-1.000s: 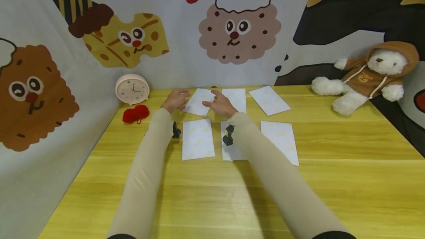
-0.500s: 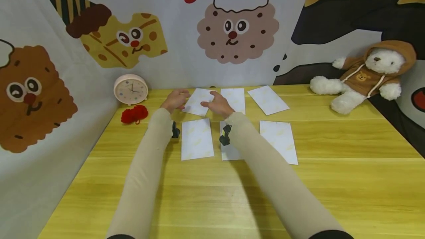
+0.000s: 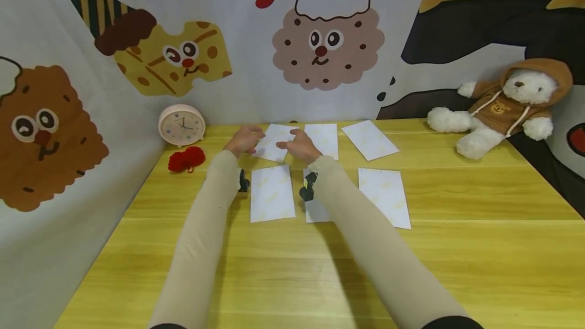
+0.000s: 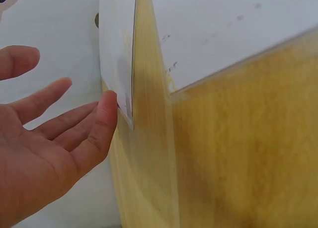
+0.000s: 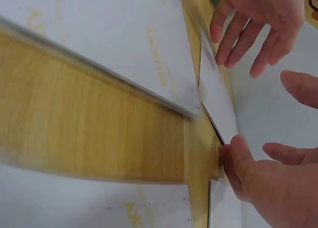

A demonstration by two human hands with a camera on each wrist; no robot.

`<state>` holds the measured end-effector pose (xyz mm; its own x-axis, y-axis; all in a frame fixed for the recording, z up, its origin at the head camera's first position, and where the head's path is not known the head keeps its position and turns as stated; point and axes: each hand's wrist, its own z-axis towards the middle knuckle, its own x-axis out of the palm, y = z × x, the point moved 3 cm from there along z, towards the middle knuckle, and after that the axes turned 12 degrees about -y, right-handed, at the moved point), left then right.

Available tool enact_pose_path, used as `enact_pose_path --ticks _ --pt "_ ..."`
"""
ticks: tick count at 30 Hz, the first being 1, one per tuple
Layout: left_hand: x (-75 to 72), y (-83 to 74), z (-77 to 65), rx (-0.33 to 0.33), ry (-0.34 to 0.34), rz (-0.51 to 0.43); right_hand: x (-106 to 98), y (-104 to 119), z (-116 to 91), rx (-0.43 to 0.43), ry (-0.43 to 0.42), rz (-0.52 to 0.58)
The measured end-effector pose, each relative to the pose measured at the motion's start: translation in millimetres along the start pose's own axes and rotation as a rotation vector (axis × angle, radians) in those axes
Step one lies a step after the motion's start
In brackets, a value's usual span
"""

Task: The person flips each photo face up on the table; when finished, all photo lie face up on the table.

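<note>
A thin white sheet (image 3: 274,146) with faint yellow print lies slanted at the back left of two rows of similar sheets. On its left side is my left hand (image 3: 244,141), fingers spread and relaxed, with the lowest fingertip right at the sheet's edge in the left wrist view. My right hand (image 3: 299,147) faces it from the other side. In the right wrist view the fingertips (image 5: 239,147) of that hand meet the edge near a corner. Neither hand grips anything. The right hand and forearm partly cover the back middle sheet (image 3: 326,138) and the front middle sheet (image 3: 315,212).
Other white sheets are the front left sheet (image 3: 272,194), front right sheet (image 3: 387,197) and back right sheet (image 3: 370,140). A round pink clock (image 3: 182,125) and red yarn (image 3: 186,159) stand left on the wooden table (image 3: 274,273). A plush bear (image 3: 502,103) sits at the right.
The head view shifts slightly. Both hands stay in nearly the same place at the sides of the back left sheet, which keeps its position.
</note>
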<state>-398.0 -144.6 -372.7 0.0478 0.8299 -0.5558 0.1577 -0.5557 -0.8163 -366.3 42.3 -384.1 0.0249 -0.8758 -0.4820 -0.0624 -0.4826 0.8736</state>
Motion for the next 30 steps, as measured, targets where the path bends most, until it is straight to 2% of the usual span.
enact_pose_path --ticks 6,12,15,18,23,30 --pt "4.3 -2.9 -1.6 0.051 0.049 0.024 0.6 -3.8 5.1 0.002 -0.053 0.139" --pt "7.8 -7.0 -5.3 0.139 0.106 0.077 0.9 -2.5 4.8 0.022 -0.079 0.422" --pt "10.0 -12.0 -6.9 0.177 0.108 0.115 2.1 1.2 5.2 0.037 -0.077 0.574" --pt "12.9 -18.7 -9.6 0.213 0.094 0.176 3.2 3.4 7.4 0.062 -0.076 0.667" --pt "17.0 -25.8 -11.7 0.236 0.076 0.224 5.4 5.3 9.8 0.091 -0.085 0.704" --pt "17.3 -28.4 -8.3 0.217 0.067 0.16 10.0 5.9 12.7 0.092 -0.075 0.766"
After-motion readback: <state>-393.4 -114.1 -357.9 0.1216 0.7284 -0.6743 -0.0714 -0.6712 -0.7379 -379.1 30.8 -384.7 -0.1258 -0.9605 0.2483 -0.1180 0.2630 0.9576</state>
